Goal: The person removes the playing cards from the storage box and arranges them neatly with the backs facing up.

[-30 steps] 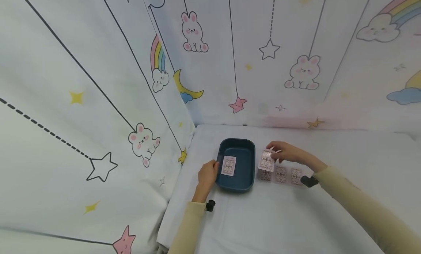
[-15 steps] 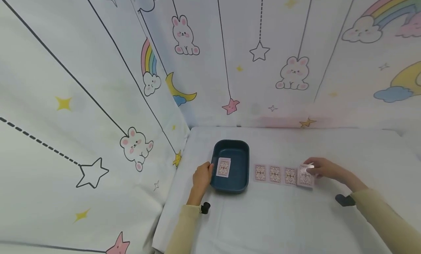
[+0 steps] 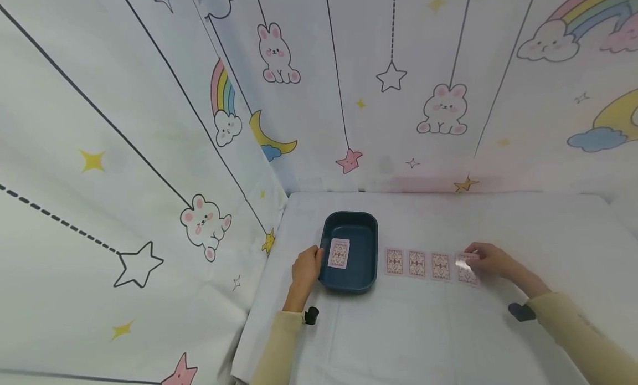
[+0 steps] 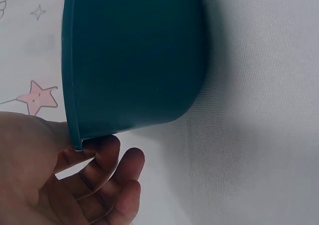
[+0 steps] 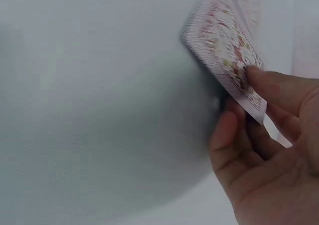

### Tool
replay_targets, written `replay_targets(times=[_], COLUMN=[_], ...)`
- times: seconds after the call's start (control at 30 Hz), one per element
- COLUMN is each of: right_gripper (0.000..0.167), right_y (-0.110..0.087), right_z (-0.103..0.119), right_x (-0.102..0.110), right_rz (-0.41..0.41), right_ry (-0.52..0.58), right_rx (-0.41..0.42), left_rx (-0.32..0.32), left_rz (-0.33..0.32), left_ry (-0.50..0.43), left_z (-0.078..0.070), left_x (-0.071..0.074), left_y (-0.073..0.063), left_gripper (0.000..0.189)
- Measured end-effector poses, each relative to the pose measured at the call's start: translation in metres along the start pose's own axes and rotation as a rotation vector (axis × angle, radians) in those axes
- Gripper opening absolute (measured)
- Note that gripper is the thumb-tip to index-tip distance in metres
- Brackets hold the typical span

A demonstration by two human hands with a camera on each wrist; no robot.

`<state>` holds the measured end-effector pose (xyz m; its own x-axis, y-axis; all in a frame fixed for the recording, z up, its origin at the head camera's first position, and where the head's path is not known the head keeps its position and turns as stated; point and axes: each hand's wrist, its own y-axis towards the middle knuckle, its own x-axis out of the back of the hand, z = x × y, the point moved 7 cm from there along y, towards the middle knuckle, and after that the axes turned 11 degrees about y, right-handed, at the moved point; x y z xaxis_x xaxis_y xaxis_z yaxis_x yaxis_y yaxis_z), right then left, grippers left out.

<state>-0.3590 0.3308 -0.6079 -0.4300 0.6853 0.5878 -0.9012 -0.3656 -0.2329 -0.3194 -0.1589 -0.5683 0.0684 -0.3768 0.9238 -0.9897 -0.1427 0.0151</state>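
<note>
My left hand point(image 3: 306, 270) grips the left rim of a dark blue-green plastic tray point(image 3: 362, 257). In the left wrist view its fingers curl under the rim of the tray point(image 4: 134, 60). One or more playing cards point(image 3: 339, 253) lie face down inside, towards the left. To the right, my right hand point(image 3: 488, 261) pinches a playing card point(image 3: 465, 267) at the far end of a row. The right wrist view shows this card point(image 5: 224, 51) tilted, with the thumb on its patterned back and fingers beneath. Its face is hidden.
Three face-down cards lie in line between tray and right hand: one near the tray point(image 3: 395, 262), a middle one point(image 3: 417, 264) and another point(image 3: 441, 267). White cloth covers the table point(image 3: 399, 329). Patterned curtains point(image 3: 319, 113) hang behind and at the left.
My right hand has moved right with the card, from beside the tray to the row's far end. The row's other cards are now uncovered. The left hand stays on the tray; the view has shifted slightly.
</note>
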Motion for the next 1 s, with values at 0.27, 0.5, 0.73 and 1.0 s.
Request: replay_targets(times=[0.27, 0.5, 0.73, 1.0], right_gripper=[0.026, 0.023, 0.015, 0.018], right_y=[0.000, 0.003, 0.000, -0.001], right_z=[0.006, 0.008, 0.012, 0.009], right_x=[-0.006, -0.007, -0.008, -0.009], right_rz=[-0.091, -0.141, -0.181, -0.163], right_ry=[-0.078, -0.137, -0.156, -0.152], right_rx=[0.017, 0.081, 0.105, 0.118], left_rx=[0.000, 0.002, 0.005, 0.009], left_rz=[-0.010, -0.005, -0.005, 0.013], left_ry=[-0.014, -0.010, -0.010, 0.003], left_z=[0.000, 0.002, 0.001, 0.001], left_x=[0.001, -0.001, 0.001, 0.000], left_y=[0.000, 0.000, 0.001, 0.001], left_gripper=[0.033, 0.033, 0.033, 0.032])
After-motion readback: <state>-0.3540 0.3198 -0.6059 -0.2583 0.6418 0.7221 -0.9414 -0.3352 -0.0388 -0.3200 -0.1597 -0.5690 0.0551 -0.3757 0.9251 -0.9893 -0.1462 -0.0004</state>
